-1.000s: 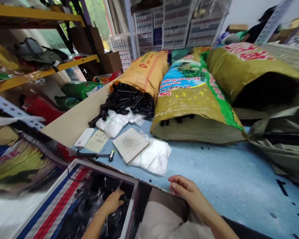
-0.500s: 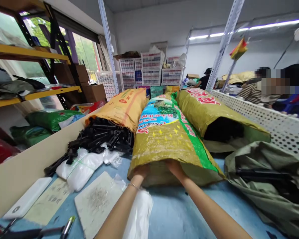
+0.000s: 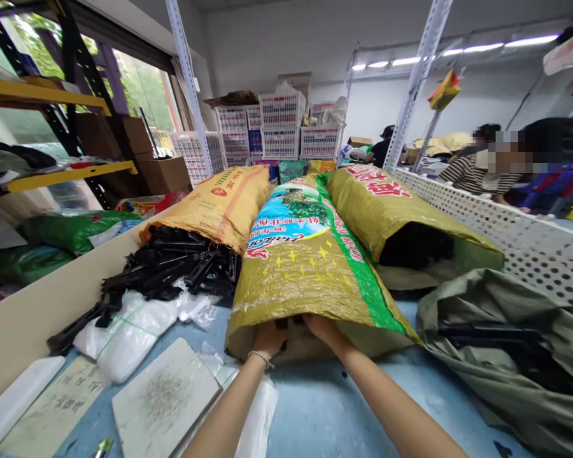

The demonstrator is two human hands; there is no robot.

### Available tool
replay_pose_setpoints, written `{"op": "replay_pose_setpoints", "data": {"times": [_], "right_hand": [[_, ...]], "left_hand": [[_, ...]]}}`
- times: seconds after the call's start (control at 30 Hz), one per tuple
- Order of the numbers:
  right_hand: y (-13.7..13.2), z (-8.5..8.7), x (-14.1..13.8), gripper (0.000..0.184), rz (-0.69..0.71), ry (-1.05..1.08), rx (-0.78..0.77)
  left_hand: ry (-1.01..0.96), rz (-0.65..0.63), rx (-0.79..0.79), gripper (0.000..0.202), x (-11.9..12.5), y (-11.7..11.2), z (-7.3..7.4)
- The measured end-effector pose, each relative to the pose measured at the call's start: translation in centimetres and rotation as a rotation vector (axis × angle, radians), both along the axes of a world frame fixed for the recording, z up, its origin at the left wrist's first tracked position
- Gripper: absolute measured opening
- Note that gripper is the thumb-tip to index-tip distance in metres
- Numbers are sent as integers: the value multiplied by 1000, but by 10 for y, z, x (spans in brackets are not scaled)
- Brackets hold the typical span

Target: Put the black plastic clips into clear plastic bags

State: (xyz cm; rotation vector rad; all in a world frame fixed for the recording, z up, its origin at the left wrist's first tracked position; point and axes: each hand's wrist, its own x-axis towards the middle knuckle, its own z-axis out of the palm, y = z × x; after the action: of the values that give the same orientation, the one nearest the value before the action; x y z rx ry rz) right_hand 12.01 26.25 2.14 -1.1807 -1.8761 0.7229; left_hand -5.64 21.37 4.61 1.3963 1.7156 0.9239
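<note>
A gold-and-green woven sack (image 3: 305,280) lies in the middle of the blue table, its mouth towards me. Both my hands reach into that mouth. My left hand (image 3: 269,338), with a beaded bracelet at the wrist, has its fingers curled at a small black piece (image 3: 281,324). Beside it, my right hand (image 3: 322,327) points inward and left; its fingertips are lost in the sack's shadow. Black plastic parts (image 3: 186,257) spill from an orange sack (image 3: 229,197) at left. A second gold sack (image 3: 386,203) on the right gapes open with dark contents.
A grey-green bag (image 3: 496,381) with black parts sits at right. On the left lie bundled clear plastic bags (image 3: 128,327), a pale square board (image 3: 165,401), handwritten card (image 3: 52,407) and white device (image 3: 21,397). A perforated white panel (image 3: 530,235) borders the right; people work beyond it.
Both hands have drawn slightly back towards the sack's mouth, and a black piece now shows by the left fingers. My view has shifted a little to the right.
</note>
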Motion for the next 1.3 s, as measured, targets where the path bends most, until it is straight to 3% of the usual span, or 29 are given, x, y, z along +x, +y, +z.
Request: {"op": "replay_pose_setpoints", "data": {"times": [0.1, 0.17, 0.27, 0.37, 0.43, 0.5, 0.6, 0.67, 0.73, 0.83, 0.9, 0.97, 1.1, 1.17, 1.3], "right_hand": [[-27, -9, 7, 18, -14, -50, -18], [-54, -8, 21, 25, -48, -61, -13], [-104, 7, 37, 36, -76, -38, 35], [-154, 31, 36, 32, 48, 43, -4], [-180, 45, 30, 30, 126, 93, -86], [-199, 54, 25, 31, 157, 125, -172], [-219, 60, 21, 41, 142, 145, -264], [-230, 60, 18, 43, 126, 212, -292], [-240, 57, 16, 39, 163, 341, -324], [-250, 52, 17, 39, 198, 403, -289], [-251, 49, 23, 41, 114, 282, -133], [-247, 48, 32, 40, 29, 109, 64], [-238, 44, 44, 28, 75, -172, 300], [-235, 42, 44, 30, 113, -215, 288], [-238, 41, 43, 34, 73, -53, 72]], "left_hand": [[-80, -16, -68, 24, -9, -37, 3], [-200, -26, -83, 23, -11, -72, 8], [-657, 7, -164, 35, -4, -131, 16], [-1031, 3, -287, 48, 16, -182, 25], [-1012, -3, -270, 52, 31, -205, 29], [-787, 20, -140, 54, 44, -219, 32], [-322, -12, 49, 67, 53, -232, 35], [-185, -101, 69, 74, 52, -237, 37], [-241, -201, 31, 80, 48, -239, 38], [-469, -349, -152, 93, 42, -241, 41], [-536, -358, -236, 94, 41, -242, 44], [-505, -281, -214, 89, 41, -244, 47], [-437, -280, -191, 82, 47, -247, 51], [-387, -292, -154, 81, 50, -247, 51], [-224, -296, 9, 74, 55, -239, 50]]}}
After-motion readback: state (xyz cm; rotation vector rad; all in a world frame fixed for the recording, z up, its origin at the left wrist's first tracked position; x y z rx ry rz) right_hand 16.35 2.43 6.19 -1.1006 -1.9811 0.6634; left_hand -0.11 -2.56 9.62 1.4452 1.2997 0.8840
